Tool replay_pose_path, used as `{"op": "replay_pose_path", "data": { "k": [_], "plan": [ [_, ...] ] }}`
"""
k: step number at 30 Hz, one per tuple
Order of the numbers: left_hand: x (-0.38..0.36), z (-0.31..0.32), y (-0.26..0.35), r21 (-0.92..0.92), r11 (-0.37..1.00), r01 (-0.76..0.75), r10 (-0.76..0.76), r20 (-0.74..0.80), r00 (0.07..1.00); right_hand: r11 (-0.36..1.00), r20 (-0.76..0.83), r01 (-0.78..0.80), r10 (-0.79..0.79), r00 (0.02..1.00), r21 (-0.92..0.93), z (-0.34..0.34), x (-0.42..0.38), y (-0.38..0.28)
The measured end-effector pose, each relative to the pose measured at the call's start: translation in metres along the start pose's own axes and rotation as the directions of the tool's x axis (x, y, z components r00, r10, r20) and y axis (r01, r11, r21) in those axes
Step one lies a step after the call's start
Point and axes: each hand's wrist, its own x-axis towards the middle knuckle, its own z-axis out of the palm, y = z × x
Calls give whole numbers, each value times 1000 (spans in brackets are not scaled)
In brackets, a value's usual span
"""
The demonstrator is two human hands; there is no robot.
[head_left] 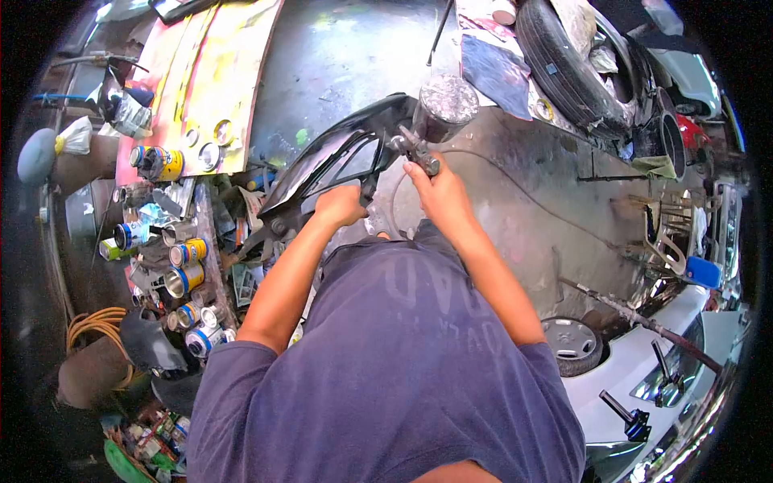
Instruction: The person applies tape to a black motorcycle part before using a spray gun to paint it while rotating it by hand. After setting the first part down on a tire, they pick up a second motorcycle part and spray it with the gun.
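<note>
My right hand [442, 191] is closed around the handle of a spray gun [416, 151], held in front of my body. A paint-spattered round cup [448, 100] shows just beyond the gun and appears to be part of it. A thin hose [527, 183] runs from near the gun down to the right. My left hand [341, 204] is closed on the near edge of a glossy black car body panel [322, 161] with slotted openings. The panel slants from lower left to upper right, its far end close to the spray gun. My left fingertips are hidden.
At left, paint cans [187, 252] crowd a cluttered bench beside a paint-stained board [205, 72]. A tyre [568, 68] lies at upper right. A white car panel [644, 378] and a wheel [570, 344] are at lower right. An orange coiled hose [93, 326] hangs at far left.
</note>
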Motion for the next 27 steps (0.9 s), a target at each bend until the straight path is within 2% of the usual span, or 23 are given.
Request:
{"op": "replay_pose_path", "data": {
  "k": [4, 6, 8, 10, 11, 13, 16, 17, 19, 21, 27],
  "plan": [
    [30, 13, -10, 31, 999, 23, -25, 59, 998, 997, 150, 17, -29, 988, 78, 7, -16, -19],
    [38, 14, -11, 66, 998, 12, -18, 86, 996, 997, 221, 60, -68, 973, 42, 9, -25, -33],
    [40, 12, -6, 53, 997, 61, -64, 54, 996, 991, 267, 110, -125, 955, 73, 16, -27, -39],
    [45, 23, -13, -13, 996, -88, 86, -118, 989, 973, 290, 157, -202, 936, 172, 25, -27, -38],
    [48, 28, -16, -30, 987, -161, 152, -196, 969, 971, 340, 90, -163, 926, 221, 25, -27, -41],
    [68, 54, -21, -76, 990, -116, 99, -203, 974, 952, 445, -52, -92, 891, 301, 21, -29, -55],
    [88, 67, -20, -93, 993, -74, 55, -191, 980, 949, 402, -28, -106, 909, 315, 22, -28, -64],
    [92, 68, -20, -90, 994, -62, 45, -181, 983, 961, 385, -50, -62, 921, 274, 25, -27, -61],
    [99, 66, -18, -75, 997, -34, 23, -143, 989, 977, 278, 116, -163, 947, 177, 32, -22, -53],
    [105, 65, -17, -65, 998, -16, 9, -104, 995, 976, 219, 198, -213, 952, 91, 37, -18, -47],
    [113, 70, -16, -27, 999, 20, -21, -37, 999, 981, 197, 194, -187, 962, -19, 42, -15, -44]
  ]
}}
